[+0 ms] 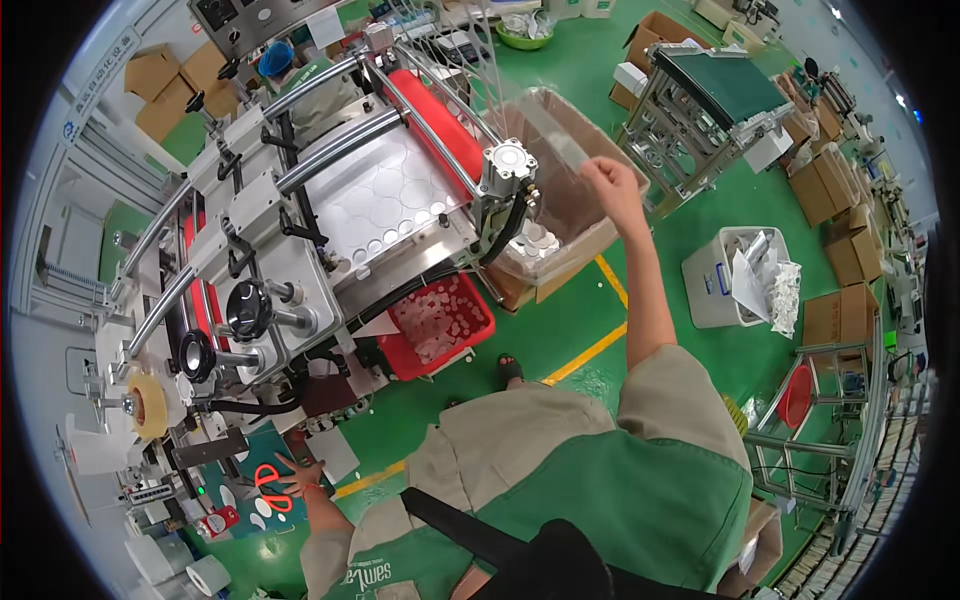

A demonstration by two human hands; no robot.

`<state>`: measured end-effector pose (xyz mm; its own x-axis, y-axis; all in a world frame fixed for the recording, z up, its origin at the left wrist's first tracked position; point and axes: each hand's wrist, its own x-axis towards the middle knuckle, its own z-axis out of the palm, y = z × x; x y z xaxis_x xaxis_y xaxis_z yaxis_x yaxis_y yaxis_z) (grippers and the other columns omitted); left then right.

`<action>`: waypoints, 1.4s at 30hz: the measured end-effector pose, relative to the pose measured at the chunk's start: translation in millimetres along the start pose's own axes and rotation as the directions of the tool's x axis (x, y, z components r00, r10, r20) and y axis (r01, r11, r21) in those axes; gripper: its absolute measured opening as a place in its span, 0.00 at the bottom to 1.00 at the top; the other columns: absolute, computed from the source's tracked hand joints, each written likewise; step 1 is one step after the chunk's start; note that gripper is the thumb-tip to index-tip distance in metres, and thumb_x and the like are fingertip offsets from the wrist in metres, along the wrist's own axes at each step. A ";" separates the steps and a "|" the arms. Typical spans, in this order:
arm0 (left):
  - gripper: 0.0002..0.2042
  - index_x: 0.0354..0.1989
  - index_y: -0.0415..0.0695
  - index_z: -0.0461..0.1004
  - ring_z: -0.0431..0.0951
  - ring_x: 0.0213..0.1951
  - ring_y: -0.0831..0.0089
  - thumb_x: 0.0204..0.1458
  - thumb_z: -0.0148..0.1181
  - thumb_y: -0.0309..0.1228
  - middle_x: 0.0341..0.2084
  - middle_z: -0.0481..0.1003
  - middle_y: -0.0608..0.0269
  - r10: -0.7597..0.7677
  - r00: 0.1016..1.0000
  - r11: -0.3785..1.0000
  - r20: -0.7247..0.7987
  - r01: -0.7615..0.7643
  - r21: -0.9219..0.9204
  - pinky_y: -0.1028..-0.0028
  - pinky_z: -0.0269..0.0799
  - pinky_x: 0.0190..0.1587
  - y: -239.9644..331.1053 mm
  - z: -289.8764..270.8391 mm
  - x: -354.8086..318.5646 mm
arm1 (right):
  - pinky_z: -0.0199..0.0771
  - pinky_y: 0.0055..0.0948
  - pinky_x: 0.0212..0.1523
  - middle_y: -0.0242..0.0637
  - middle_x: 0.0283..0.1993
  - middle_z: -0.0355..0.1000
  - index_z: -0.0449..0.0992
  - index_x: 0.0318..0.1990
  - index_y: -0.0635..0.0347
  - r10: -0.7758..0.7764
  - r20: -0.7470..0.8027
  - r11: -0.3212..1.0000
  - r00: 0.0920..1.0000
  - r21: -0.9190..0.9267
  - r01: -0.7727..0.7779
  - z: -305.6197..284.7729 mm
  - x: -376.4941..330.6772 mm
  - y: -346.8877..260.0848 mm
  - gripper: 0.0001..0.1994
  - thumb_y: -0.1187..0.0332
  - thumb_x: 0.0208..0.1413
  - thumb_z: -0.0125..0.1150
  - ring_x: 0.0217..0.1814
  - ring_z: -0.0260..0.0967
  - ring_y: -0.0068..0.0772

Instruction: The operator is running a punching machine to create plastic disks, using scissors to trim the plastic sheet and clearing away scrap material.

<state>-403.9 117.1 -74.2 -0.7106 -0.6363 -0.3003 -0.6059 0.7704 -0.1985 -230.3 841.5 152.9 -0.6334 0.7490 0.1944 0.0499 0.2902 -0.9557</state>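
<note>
My right hand (610,185) is stretched out over a large cardboard box (590,252) with a clear bag lining. Pinched in its fingers is a thin, see-through strip of film (560,143) that hangs over the box. Several white round pieces (535,240) lie inside at the near left. At the lower left my left hand (298,475) has its fingers spread beside orange-handled scissors (270,490). The scissors rest on a dark green mat (250,462) with small white pieces; whether the fingertips touch it, I cannot tell.
A machine with red rollers (432,130) and a pale sheet with cut circles (385,190) fills the left. Under it stands a red bin (488,325) of small round pieces. A white bin (705,290) and a green-belted conveyor (715,80) stand to the right.
</note>
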 end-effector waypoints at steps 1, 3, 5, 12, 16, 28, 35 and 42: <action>0.63 0.58 0.82 0.16 0.33 0.63 0.35 0.28 0.73 0.44 0.63 0.26 0.39 -0.003 1.000 1.000 -0.011 0.003 0.001 0.45 0.37 0.61 -5.1 2.0 1.4 | 0.48 0.16 0.19 0.19 0.18 0.60 0.73 0.28 0.64 0.019 -0.013 0.997 1.000 -0.069 -0.020 3.4 -0.6 -29.7 0.11 0.64 0.54 0.54 0.20 0.52 0.09; 0.63 0.58 0.82 0.16 0.33 0.63 0.35 0.28 0.73 0.45 0.63 0.27 0.39 -0.003 1.000 1.000 -0.006 0.004 0.005 0.45 0.37 0.61 1.6 -4.7 -0.2 | 0.50 0.15 0.20 0.19 0.21 0.62 0.73 0.29 0.65 -0.075 0.010 0.993 0.997 0.092 0.074 12.7 5.3 -39.5 0.11 0.65 0.54 0.54 0.21 0.53 0.09; 0.64 0.58 0.82 0.16 0.33 0.63 0.35 0.28 0.73 0.45 0.63 0.27 0.39 0.003 1.000 1.000 -0.011 -0.003 -0.001 0.45 0.38 0.61 2.3 -3.8 1.1 | 0.51 0.15 0.21 0.19 0.22 0.63 0.73 0.29 0.65 -0.137 0.026 0.986 0.990 0.102 0.133 14.4 4.1 -23.1 0.11 0.65 0.54 0.54 0.21 0.54 0.10; 0.64 0.58 0.82 0.15 0.34 0.63 0.34 0.28 0.73 0.45 0.63 0.27 0.38 0.006 1.000 1.000 -0.023 -0.006 0.011 0.44 0.38 0.60 0.1 1.2 1.3 | 0.50 0.14 0.20 0.18 0.21 0.62 0.76 0.31 0.61 0.053 0.016 0.994 0.998 -0.099 -0.051 -4.9 2.6 -23.4 0.10 0.63 0.55 0.53 0.20 0.52 0.08; 0.64 0.58 0.82 0.15 0.34 0.63 0.34 0.28 0.73 0.45 0.63 0.28 0.38 0.005 1.000 1.000 -0.022 -0.004 0.019 0.44 0.37 0.61 -7.7 8.4 10.1 | 0.50 0.14 0.19 0.19 0.20 0.62 0.75 0.30 0.61 -0.059 0.013 0.998 0.998 0.036 0.058 19.1 21.4 -36.2 0.11 0.63 0.55 0.53 0.20 0.53 0.09; 0.63 0.58 0.82 0.15 0.34 0.63 0.33 0.29 0.73 0.44 0.63 0.26 0.37 0.020 1.000 1.000 -0.018 -0.020 -0.019 0.44 0.38 0.61 -0.6 0.7 2.6 | 0.51 0.19 0.17 0.22 0.17 0.60 0.72 0.24 0.60 0.065 0.192 0.984 0.979 0.149 -0.095 44.9 60.1 3.6 0.13 0.62 0.54 0.53 0.17 0.54 0.14; 0.63 0.58 0.83 0.15 0.34 0.63 0.35 0.29 0.73 0.44 0.63 0.27 0.38 0.020 0.999 0.999 -0.034 -0.021 -0.038 0.45 0.38 0.61 -4.3 9.5 8.0 | 0.47 0.18 0.13 0.23 0.14 0.60 0.76 0.30 0.61 0.234 0.160 0.972 0.959 -0.069 -0.226 32.7 79.4 45.3 0.11 0.62 0.51 0.55 0.12 0.50 0.13; 0.64 0.57 0.84 0.15 0.33 0.63 0.35 0.28 0.73 0.43 0.64 0.26 0.39 -0.002 1.000 1.000 -0.011 0.002 -0.019 0.45 0.38 0.61 0.5 2.0 7.9 | 0.62 0.21 0.22 0.30 0.20 0.67 0.74 0.31 0.65 -0.149 0.366 0.958 0.919 -0.176 0.225 68.4 161.7 -31.9 0.13 0.62 0.51 0.56 0.20 0.62 0.19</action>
<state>-409.0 112.6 -78.5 -0.7131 -0.6386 -0.2893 -0.6143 0.7680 -0.1810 -387.1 912.5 199.7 -0.8720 0.4268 0.2396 0.0413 0.5519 -0.8329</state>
